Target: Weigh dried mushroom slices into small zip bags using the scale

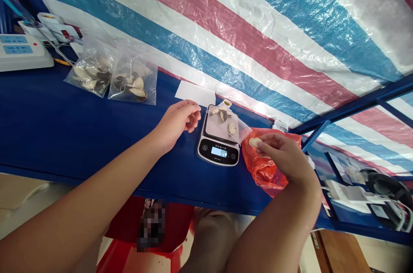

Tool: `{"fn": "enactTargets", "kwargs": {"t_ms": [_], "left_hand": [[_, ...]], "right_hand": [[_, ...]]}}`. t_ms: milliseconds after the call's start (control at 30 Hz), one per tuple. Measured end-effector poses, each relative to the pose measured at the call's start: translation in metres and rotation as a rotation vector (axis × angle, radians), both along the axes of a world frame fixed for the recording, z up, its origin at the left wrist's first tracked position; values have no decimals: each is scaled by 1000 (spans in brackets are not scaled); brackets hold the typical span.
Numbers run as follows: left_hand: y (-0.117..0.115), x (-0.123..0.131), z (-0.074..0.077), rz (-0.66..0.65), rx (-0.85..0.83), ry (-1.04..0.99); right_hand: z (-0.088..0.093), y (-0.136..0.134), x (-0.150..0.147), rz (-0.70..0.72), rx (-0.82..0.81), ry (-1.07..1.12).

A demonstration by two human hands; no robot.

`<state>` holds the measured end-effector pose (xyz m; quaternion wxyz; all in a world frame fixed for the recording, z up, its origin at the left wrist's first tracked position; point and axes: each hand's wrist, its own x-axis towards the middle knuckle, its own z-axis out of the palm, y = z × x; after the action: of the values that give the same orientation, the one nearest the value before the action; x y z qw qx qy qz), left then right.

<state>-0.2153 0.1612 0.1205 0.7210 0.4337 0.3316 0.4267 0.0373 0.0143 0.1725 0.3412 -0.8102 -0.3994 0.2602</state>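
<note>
A small digital kitchen scale [219, 151] with a lit display stands on the blue table. On its platform lies a clear plastic bag [238, 129] with a few pale, dark-edged dried slices [222, 115] in it. My left hand [182, 120] hovers just left of the scale, its fingers curled in and nothing visible between them. To the right of the scale, my right hand [279, 152] pinches a pale dried slice [254, 142] between thumb and fingers. Beneath this hand sits a red plastic bag [258, 167], partly covered by it; its contents are hidden.
Two clear bags of similar slices [92, 73] lie at the back left, beside a white power strip [24, 53]. A white paper [195, 92] lies behind the scale. Striped plastic sheeting [206, 19] hangs along the back. A red stool [174, 225] is below the table edge.
</note>
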Motion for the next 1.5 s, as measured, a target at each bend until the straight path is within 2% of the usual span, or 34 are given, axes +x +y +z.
{"fn": "enactTargets", "kwargs": {"t_ms": [267, 500, 633, 833, 1500], "left_hand": [[-2, -1, 2, 11, -8, 2], [0, 0, 2, 8, 0, 11], [-1, 0, 2, 6, 3, 9], [-1, 0, 3, 8, 0, 9], [0, -2, 2, 1, 6, 11]], "right_hand": [[-25, 13, 17, -89, 97, 41], [-33, 27, 7, -76, 172, 222], [-32, 28, 4, -106, 155, 219], [-29, 19, 12, -277, 174, 176], [-23, 17, 8, -230, 127, 133]]}}
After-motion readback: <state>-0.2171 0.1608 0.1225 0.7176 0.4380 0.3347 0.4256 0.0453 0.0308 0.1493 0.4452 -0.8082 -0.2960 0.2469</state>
